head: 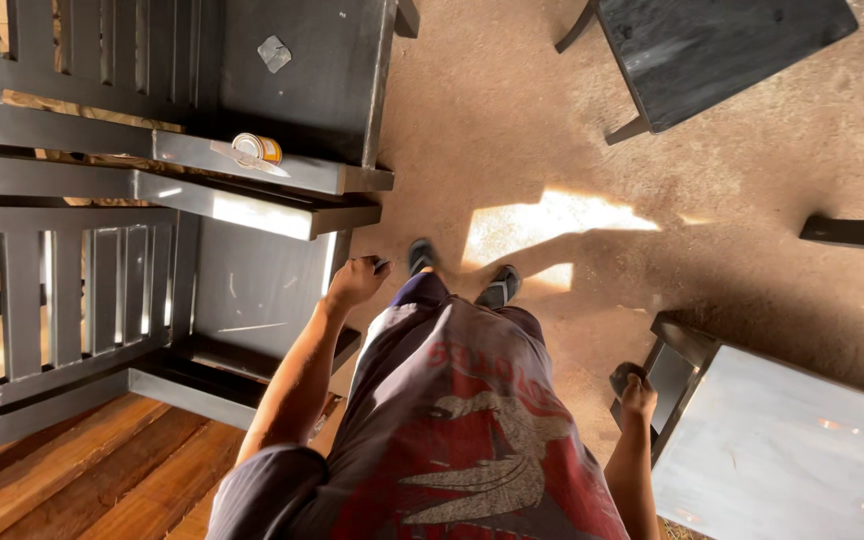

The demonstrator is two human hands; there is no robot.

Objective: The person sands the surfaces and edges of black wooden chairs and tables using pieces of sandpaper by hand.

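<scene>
The person stands on the dirt floor [512, 130] between dark-painted furniture pieces. The left hand [355, 280] hangs curled beside a chair [252, 285], apparently around a small dark thing that is too small to make out. The right hand [638, 395] is closed on a dark pad [626, 376], pressed at the corner of a pale grey surface [792, 450]. Judging by this, rubbing or coating that surface is in hand; the next stroke calls for steady pressure along its edge. A can [257, 148] sits on a chair arm.
</scene>
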